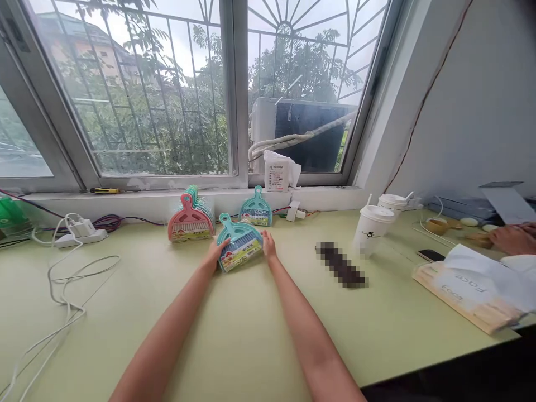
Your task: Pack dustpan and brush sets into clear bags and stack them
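Between my two hands is a teal dustpan and brush set (239, 241) in clear wrap with a yellow-green label. It tilts a little, its handle pointing up and left. My left hand (215, 252) grips its left edge, thumb over the front. On the right edge, my right hand (268, 245) is closed with the fingers pressed on the side. Just behind stands another teal dustpan set (256, 207), upright against the sill. To the left, a row of several dustpan sets (191, 220) stands upright, a pink one in front and teal ones behind.
White cables (62, 296) trail over the table (226, 346) at left, by a power strip (79, 237). White cups (372, 226), a pixelated dark object (341, 265), a tissue pack (473, 290) and a phone (431, 255) lie right. Another person's hand (513, 237) rests at far right.
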{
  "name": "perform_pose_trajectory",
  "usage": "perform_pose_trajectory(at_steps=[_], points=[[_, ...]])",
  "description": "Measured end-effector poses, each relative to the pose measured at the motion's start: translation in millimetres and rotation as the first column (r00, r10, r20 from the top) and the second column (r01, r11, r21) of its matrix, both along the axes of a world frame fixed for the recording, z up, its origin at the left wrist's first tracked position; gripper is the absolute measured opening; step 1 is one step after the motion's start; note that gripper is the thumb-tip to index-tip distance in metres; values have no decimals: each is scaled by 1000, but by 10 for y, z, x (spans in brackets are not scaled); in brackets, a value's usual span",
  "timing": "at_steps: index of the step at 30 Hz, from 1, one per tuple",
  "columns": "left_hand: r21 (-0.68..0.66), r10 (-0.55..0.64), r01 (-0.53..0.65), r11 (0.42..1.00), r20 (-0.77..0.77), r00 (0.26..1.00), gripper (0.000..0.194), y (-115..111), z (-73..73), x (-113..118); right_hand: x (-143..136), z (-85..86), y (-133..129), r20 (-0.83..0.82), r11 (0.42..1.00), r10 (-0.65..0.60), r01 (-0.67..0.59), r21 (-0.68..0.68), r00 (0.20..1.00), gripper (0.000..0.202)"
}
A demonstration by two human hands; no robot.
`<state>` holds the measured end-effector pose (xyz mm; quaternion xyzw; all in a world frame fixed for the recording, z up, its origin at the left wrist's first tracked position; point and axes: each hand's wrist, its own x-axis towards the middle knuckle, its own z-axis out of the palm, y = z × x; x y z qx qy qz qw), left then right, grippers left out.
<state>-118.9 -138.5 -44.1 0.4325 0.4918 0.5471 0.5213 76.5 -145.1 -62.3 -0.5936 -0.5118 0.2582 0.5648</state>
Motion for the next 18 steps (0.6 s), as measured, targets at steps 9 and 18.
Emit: perform_pose_trajectory(at_steps=[9, 18], points=[[-167, -14, 48, 985, 204, 979, 34, -721, 67, -749, 31, -121, 177, 431, 993, -105, 119, -8, 896, 41], [-13, -109, 112, 994, 139, 984, 51, -727, 68, -708, 139, -48, 825, 583, 948, -184, 299, -108, 791, 39]])
